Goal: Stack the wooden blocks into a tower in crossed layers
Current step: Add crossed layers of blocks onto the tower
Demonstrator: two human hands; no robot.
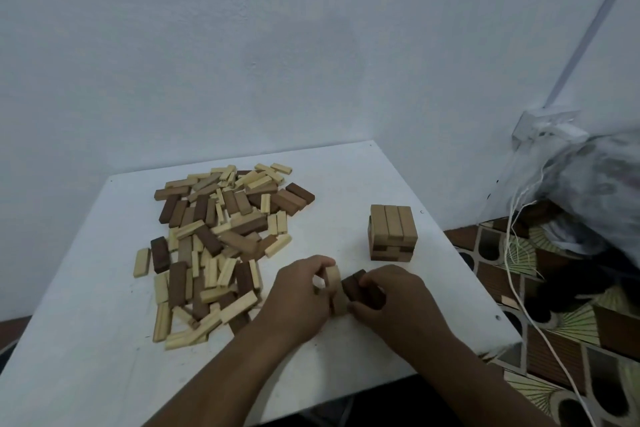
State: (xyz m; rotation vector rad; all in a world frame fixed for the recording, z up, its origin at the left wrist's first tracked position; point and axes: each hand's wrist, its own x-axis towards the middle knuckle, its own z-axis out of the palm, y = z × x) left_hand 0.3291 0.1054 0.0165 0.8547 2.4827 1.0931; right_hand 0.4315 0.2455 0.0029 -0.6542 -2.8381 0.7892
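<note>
Both hands, left (299, 291) and right (391, 298), grip a bundle of blocks (349, 289) on the table (104, 357). Just beyond the grip: tower (393, 232), a few crossed layers done. Left of grip: big pile (214, 243) unstacked; most work remains.

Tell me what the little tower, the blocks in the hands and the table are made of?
The tower looks like plain matte wood, with tan and brown layers. The left hand grips a pale block, the right hand dark blocks: seemingly the same wood, stained. The table looks like a white painted or laminated board; which, I can't tell.
</note>
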